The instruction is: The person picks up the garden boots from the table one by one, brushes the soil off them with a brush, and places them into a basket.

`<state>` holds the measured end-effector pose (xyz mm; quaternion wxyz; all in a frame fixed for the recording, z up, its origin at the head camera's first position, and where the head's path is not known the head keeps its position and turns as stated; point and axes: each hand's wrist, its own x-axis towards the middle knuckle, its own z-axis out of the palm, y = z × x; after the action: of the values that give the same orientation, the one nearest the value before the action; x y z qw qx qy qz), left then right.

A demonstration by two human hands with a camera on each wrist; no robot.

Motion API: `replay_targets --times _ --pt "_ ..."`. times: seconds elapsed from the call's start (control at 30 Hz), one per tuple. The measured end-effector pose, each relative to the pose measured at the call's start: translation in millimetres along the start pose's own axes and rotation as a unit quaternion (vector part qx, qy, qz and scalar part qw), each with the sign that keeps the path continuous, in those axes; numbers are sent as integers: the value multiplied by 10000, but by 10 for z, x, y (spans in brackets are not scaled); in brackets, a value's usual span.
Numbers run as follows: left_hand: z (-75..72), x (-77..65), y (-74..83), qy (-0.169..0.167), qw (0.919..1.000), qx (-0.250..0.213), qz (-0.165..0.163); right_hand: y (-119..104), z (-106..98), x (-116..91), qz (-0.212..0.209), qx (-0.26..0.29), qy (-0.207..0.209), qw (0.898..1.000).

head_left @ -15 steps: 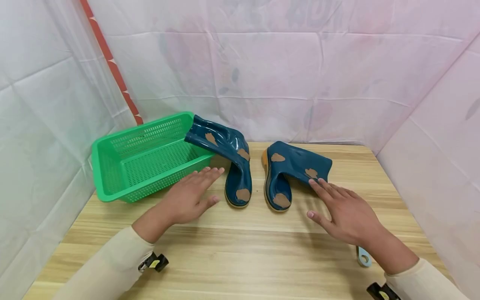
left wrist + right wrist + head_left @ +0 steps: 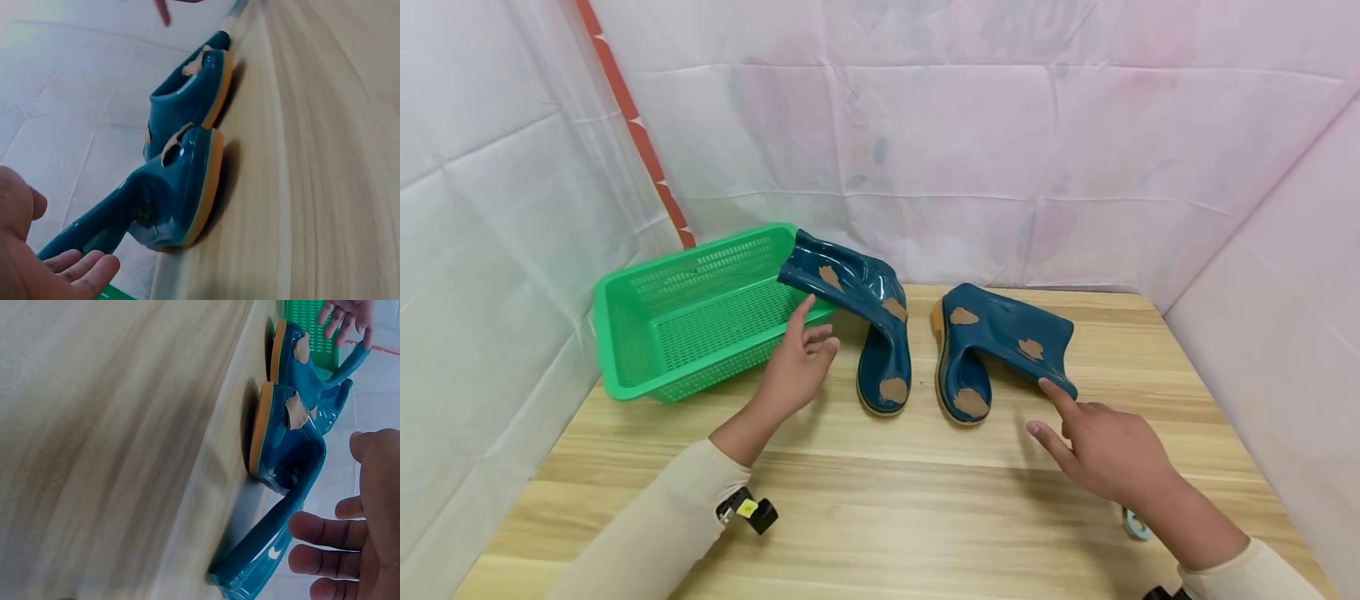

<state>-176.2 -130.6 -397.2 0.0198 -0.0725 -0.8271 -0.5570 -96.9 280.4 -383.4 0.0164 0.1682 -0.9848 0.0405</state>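
Note:
Two dark blue rubber boots with brown patches are on the wooden table. The left boot (image 2: 887, 333) has its shaft folded over, its top end resting over the rim of a green basket (image 2: 722, 362). On the right, the other boot (image 2: 1011, 329) has its shaft sagging to the right. My left hand (image 2: 793, 371) extends its index finger to the left boot's shaft; whether it touches cannot be told. My right hand (image 2: 1112, 450) points its index finger at the lower edge of the right boot's shaft, apparently near contact. Neither hand grips anything.
A light blue-grey object with a round hole (image 2: 1137, 525) lies partly hidden beneath my right forearm. Pale cloth walls (image 2: 955, 142) stand behind the table and on both sides. A red strip (image 2: 640, 133) runs down the back left corner.
My left hand has moved up to the left boot's shaft, going from spread fingers to an extended index finger. The right hand's other fingers have bent, leaving its index pointing. The boots look unmoved.

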Motion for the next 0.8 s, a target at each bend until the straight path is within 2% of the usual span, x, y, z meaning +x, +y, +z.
replay_targets --times 0.13,0.27,0.4,0.5,0.6,0.7,0.8 --pt "112 76 36 422 9955 -752 -396 31 34 -32 111 -88 -168 9998" --pt "238 159 82 877 9845 -1343 -713 83 54 -93 398 -74 -333 9986" --pt "347 235 75 1187 9752 -1712 -743 172 78 -184 721 48 -567 9958" --pt "411 256 57 1345 9756 -1676 -454 259 79 -237 889 145 -864 9922" --pt "462 273 64 1446 9803 -1331 -207 351 78 -271 1113 290 -1275 9851" --pt "499 313 95 1381 9838 -1102 -293 452 96 -314 1395 440 -1696 9746" --pt "537 370 137 1335 9839 -1052 -549 552 141 -388 1627 529 -1925 9663"
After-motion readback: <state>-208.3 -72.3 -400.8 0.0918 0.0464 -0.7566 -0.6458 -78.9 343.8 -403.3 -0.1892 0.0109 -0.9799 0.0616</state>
